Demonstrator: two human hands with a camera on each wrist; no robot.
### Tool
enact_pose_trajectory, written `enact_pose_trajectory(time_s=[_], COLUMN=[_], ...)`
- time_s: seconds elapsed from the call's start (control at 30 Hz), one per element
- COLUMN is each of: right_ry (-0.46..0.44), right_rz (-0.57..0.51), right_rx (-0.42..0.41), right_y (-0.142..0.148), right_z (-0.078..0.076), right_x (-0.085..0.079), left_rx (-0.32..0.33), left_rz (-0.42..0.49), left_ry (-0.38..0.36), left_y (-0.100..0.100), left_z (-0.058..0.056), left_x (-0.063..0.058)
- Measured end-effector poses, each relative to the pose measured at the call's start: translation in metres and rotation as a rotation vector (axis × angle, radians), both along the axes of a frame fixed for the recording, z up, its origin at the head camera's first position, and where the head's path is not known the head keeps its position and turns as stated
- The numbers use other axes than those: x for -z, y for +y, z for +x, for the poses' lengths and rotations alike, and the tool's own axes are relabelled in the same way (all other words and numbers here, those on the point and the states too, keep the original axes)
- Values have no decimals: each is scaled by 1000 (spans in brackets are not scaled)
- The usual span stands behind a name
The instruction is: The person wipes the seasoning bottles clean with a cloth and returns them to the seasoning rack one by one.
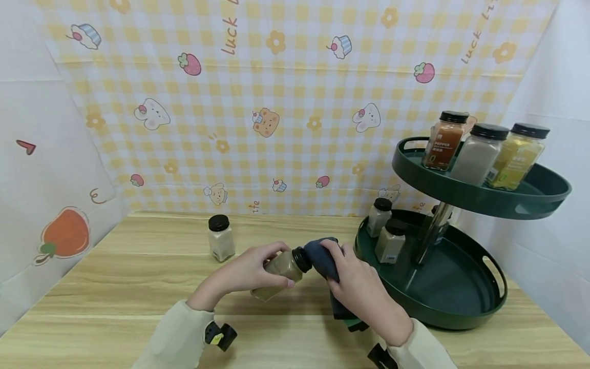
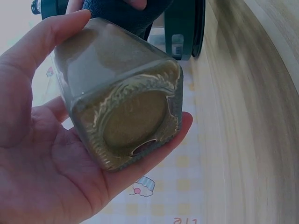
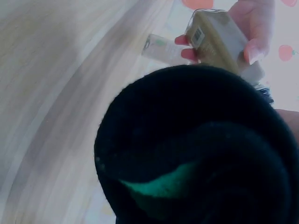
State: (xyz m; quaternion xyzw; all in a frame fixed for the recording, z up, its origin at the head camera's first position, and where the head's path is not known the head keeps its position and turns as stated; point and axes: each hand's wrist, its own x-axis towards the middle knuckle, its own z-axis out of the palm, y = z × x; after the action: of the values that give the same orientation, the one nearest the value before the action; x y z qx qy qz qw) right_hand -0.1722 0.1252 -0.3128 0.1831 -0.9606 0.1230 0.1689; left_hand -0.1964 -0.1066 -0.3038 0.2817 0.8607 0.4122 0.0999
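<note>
My left hand (image 1: 258,269) grips a square glass spice jar (image 1: 282,269) with a black lid, tilted so the lid points up and right. In the left wrist view the jar's base (image 2: 135,119) faces the camera, and brownish powder shows through the glass. My right hand (image 1: 357,282) holds a dark blue cloth (image 1: 324,259), folded over, with its upper end right at the jar's lid. A green patch (image 3: 163,184) of the cloth shows in the right wrist view. The cloth hides part of the right fingers.
A pale-powder jar (image 1: 221,241) stands on the wooden table (image 1: 138,287) at the left. On the right is a green two-tier tray rack (image 1: 454,320); its upper tier carries several jars, including a pepper jar (image 1: 444,143), and small jars (image 1: 390,243) stand in its lower tier.
</note>
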Motion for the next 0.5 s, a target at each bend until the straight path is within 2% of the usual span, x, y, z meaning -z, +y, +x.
enact_pose_trajectory(time_s=[0.2, 0.5], right_ry=[-1, 57], right_rz=[0, -7], right_rx=[-8, -47], right_y=[-2, -9], right_z=[3, 21], right_x=[-3, -17], left_rx=[3, 16], left_rz=[6, -11], left_ry=[-6, 17], left_y=[0, 0], left_z=[0, -1], left_x=[0, 3])
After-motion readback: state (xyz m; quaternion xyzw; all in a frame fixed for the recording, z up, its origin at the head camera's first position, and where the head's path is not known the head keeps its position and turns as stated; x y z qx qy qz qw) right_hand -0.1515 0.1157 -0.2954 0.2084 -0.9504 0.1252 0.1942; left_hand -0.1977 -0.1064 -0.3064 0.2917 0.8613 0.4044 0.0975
